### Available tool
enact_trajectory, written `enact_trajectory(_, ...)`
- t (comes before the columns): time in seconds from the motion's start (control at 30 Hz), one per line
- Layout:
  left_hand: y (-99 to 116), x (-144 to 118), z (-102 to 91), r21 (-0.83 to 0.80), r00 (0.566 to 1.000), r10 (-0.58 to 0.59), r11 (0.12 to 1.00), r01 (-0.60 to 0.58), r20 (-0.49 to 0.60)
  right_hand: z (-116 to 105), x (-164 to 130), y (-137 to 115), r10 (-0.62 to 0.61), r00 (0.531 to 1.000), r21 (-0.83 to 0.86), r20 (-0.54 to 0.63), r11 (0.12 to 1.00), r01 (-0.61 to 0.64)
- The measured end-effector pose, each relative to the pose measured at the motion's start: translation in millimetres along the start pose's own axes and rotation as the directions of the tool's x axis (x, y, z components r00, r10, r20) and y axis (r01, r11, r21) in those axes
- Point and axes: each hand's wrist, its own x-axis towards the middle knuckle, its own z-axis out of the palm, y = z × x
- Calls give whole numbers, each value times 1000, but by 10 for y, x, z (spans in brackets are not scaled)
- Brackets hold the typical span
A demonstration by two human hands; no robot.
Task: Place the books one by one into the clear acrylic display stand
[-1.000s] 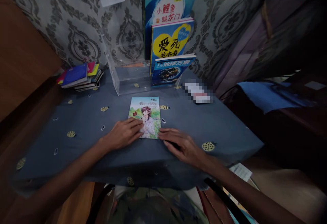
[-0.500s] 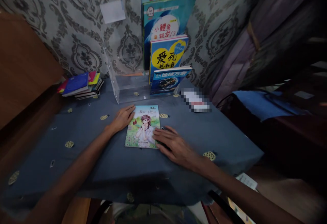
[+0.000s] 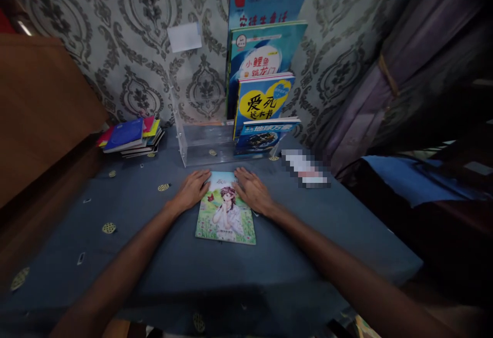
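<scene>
A thin paperback book (image 3: 226,220) with a drawn figure and green meadow on its cover lies flat on the cloth-covered table (image 3: 162,256). At the book's upper left edge rests my left hand (image 3: 190,190), palm down with fingers stretched out. My right hand (image 3: 253,190) lies flat over the upper right corner, its fingers extended and covering part of the title. Both hands touch the book without gripping it. Behind it stands a clear acrylic rack (image 3: 196,158), where several books such as a blue one with a globe (image 3: 262,140) stand upright on the right side.
A stack of small books (image 3: 127,135) sits at the back left beside a brown wooden panel (image 3: 46,107). Right of the rack lies a blurred-out item (image 3: 306,168). A white card (image 3: 185,37) tops the rack's left part. Curtain (image 3: 365,91) and blue cloth (image 3: 412,179) are at right.
My right hand has moved from the book's lower right edge up to its upper right corner. My left hand stays at the upper left edge. The camera view has shifted slightly.
</scene>
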Motion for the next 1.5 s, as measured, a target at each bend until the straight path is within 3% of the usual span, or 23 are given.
enact_trajectory(0.4, 3, -1, -23, 17, 1000, 5, 1000, -5, 28, -51, 7, 135, 55, 998, 54, 16, 997, -56)
enact_trajectory(0.77, 28, -8, -33, 52, 996, -29, 998, 25, 81, -163, 13, 167, 55, 997, 145, -48, 988, -47)
enact_trajectory(1.0, 18, 64, -111, 129, 992, -15, 992, -1, 125, -204, 17, 217, 132, 987, 248, -88, 963, -107)
enact_trajectory(1.1, 176, 125, -252, 235, 984, -24, 972, -18, 175, -203, 10, 232, 161, 983, 300, -92, 946, -127)
enact_trajectory(1.23, 614, 212, -383, 283, 969, -42, 959, -30, 244, -217, 5, 227, 183, 979, 369, -88, 919, -139)
enact_trajectory(1.37, 1109, 234, -321, 259, 958, -70, 966, -4, 277, -250, -5, 218, 204, 976, 422, -80, 894, -152)
enact_trajectory(1.5, 1382, 206, -220, 346, 957, -102, 938, 2, 273, -279, -16, 205, 221, 973, 470, -67, 867, -164)
